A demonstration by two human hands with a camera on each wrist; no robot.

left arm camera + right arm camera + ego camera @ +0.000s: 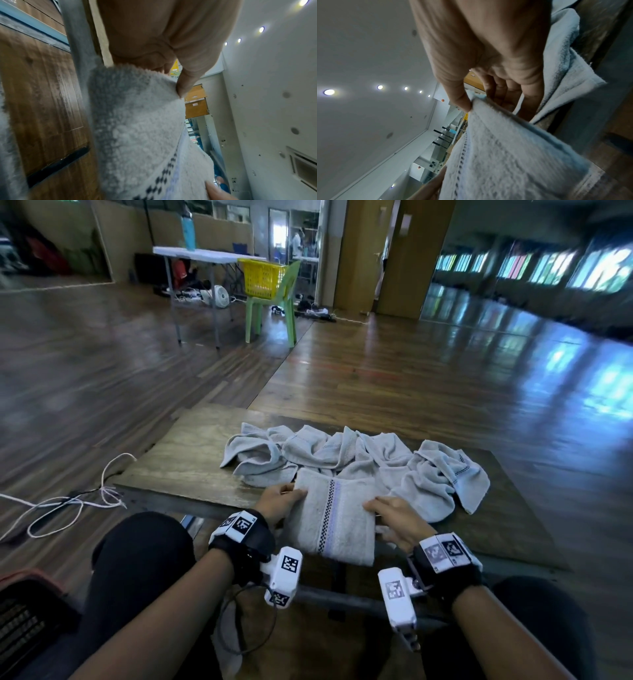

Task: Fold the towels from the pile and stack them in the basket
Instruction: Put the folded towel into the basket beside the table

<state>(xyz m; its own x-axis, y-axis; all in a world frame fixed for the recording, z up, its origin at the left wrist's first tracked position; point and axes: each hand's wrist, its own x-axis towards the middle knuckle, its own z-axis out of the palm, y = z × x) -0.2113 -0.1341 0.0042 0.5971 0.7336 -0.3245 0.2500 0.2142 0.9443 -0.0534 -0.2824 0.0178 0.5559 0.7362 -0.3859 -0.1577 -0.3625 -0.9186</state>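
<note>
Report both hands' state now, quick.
Left hand: pinches the left edge of the folded grey terry towel with the checked stripe.
Right hand: pinches the same towel's right edge.

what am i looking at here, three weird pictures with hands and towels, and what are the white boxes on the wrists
No robot here: a person is folding towels. The wide picture comes from a camera on their head, looking down at a low wooden table. The other two come from the white cameras strapped to each wrist, looking along the fingers. On the table lies a pile of crumpled grey towels. In front of it is a folded towel with a checkered stripe; the left hand pinches its left edge and the right hand its right edge. A dark basket shows at the lower left corner.
</note>
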